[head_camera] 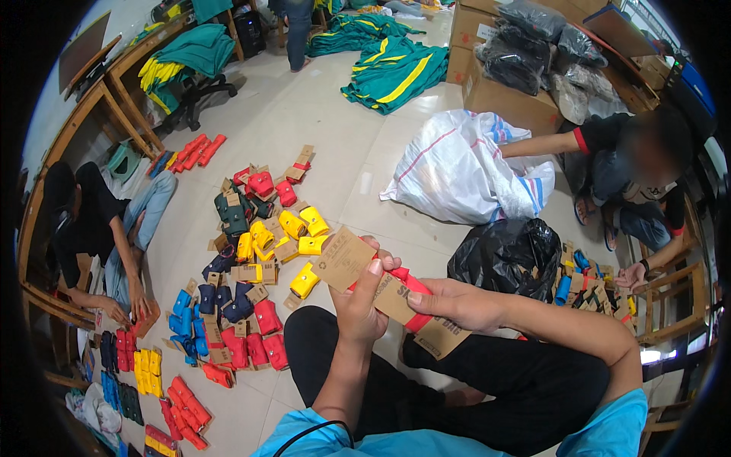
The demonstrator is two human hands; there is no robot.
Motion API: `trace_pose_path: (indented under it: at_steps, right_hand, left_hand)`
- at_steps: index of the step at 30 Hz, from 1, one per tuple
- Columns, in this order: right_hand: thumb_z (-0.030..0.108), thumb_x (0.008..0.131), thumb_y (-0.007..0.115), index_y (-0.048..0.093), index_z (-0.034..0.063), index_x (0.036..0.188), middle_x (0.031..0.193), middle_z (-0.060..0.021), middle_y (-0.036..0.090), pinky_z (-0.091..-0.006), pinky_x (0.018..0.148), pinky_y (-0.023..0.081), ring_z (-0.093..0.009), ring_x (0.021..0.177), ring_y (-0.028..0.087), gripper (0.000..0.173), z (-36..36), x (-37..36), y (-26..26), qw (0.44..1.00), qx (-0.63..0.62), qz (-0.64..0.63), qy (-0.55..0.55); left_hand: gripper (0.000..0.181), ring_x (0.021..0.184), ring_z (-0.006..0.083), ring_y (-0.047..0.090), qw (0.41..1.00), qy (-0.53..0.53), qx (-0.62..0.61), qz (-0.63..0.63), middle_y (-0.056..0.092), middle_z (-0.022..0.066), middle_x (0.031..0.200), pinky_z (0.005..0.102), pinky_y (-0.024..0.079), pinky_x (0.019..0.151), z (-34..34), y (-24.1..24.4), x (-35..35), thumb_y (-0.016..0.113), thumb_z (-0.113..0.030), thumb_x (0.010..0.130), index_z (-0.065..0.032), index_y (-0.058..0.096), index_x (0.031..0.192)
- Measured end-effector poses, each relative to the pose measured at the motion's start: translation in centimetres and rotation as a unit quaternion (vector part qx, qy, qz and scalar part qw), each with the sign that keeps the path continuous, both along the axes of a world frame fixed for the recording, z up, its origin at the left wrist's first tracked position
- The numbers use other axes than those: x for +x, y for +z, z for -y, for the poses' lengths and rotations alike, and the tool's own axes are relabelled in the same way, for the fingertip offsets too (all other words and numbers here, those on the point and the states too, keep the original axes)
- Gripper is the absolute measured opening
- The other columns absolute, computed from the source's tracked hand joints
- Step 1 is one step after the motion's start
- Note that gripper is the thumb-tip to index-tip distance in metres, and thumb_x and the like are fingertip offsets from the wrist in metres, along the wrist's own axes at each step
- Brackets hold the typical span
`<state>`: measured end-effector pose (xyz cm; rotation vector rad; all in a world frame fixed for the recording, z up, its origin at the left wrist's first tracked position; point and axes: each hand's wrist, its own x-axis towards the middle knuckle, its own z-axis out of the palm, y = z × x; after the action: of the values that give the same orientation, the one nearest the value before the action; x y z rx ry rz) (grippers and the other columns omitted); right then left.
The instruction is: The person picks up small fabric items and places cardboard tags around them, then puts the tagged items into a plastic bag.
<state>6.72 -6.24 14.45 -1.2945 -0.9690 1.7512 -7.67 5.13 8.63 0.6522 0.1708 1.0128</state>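
Observation:
Both my hands hold a brown cardboard sleeve (345,260) with printing on it, and red fabric shows at its folds. My left hand (362,297) pinches the sleeve's middle with the thumb on top. The other end is gripped by my right hand (451,303), its thumb pressing near a red fabric band (418,321). Left of my hands, folded pouches lie on the floor in loose groups: yellow pouches (304,279), red pouches (268,317), navy pouches (238,308), blue pouches (181,320) and dark green pouches (230,214), many with cardboard tags.
A person sits at the left by rows of pouches (147,371). At the right another person reaches into a white woven sack (451,165). Near my right forearm stand a black plastic bag (505,257) and a further pouch pile (588,285). Cartons (508,97) are behind.

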Motion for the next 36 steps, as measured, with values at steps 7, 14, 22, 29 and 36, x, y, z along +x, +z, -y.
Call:
trace_pose_path:
  at_steps: [7, 14, 22, 29, 36]
  right_hand:
    - [0.057, 0.112, 0.047, 0.058, 0.0016, 0.139, 0.123, -0.0095, 0.068, -0.0328, 0.1, 0.051, -0.015, 0.114, 0.063, 0.063, -0.5, 0.3, -1.1, 1.0, -0.02, -0.022, -0.007]
    - [0.054, 0.114, 0.041, 0.057, 0.005, 0.138, 0.122, -0.0094, 0.07, -0.0351, 0.101, 0.054, -0.017, 0.116, 0.067, 0.057, -0.3, 0.7, -0.6, 0.988, -0.045, -0.148, 0.001]
    - [0.053, 0.115, 0.041, 0.055, 0.0027, 0.143, 0.123, -0.0106, 0.069, -0.0347, 0.106, 0.049, -0.017, 0.117, 0.064, 0.059, -0.1, 0.2, -0.2, 0.998, -0.003, -0.056, -0.006]
    - [0.052, 0.115, 0.042, 0.055, 0.0011, 0.143, 0.123, -0.0096, 0.068, -0.0334, 0.105, 0.048, -0.015, 0.116, 0.062, 0.06, 0.3, -0.1, -0.7, 0.999, 0.006, -0.042, -0.019]
    - [0.052, 0.115, 0.042, 0.056, 0.0019, 0.141, 0.121, -0.0093, 0.069, -0.0339, 0.104, 0.049, -0.015, 0.115, 0.063, 0.058, -0.2, 0.2, -0.3, 0.998, 0.006, -0.069, 0.0]
  left_hand:
    - [0.05, 0.11, 0.0243, 0.068, 0.999, -0.008, -0.024, 0.036, 0.055, 0.0199, 0.138, 0.055, 0.053, 0.111, -0.2, -0.9, 0.1, 0.056, -0.014, 0.107, -0.0045, 0.036, 0.152]
    - [0.059, 0.113, 0.0324, 0.068, 0.99, -0.028, 0.019, 0.135, 0.047, 0.0265, 0.153, 0.0483, 0.062, 0.098, -1.8, 1.7, 1.2, 0.047, -0.029, 0.111, -0.0255, 0.021, 0.164]
    - [0.044, 0.116, 0.0277, 0.063, 0.998, 0.041, 0.041, 0.002, 0.046, 0.0252, 0.151, 0.0424, 0.058, 0.099, -0.7, 2.0, 1.2, 0.046, -0.01, 0.105, -0.0186, 0.033, 0.147]
    - [0.056, 0.116, 0.0257, 0.062, 0.995, 0.052, 0.09, -0.005, 0.042, 0.0224, 0.153, 0.042, 0.056, 0.101, 0.4, -0.4, 1.2, 0.05, 0.002, 0.1, -0.0219, 0.03, 0.148]
    - [0.054, 0.121, 0.0347, 0.065, 0.98, -0.049, 0.04, 0.187, 0.039, 0.0235, 0.159, 0.0472, 0.06, 0.1, -1.2, -0.2, 1.2, 0.051, -0.021, 0.107, -0.0238, 0.029, 0.156]
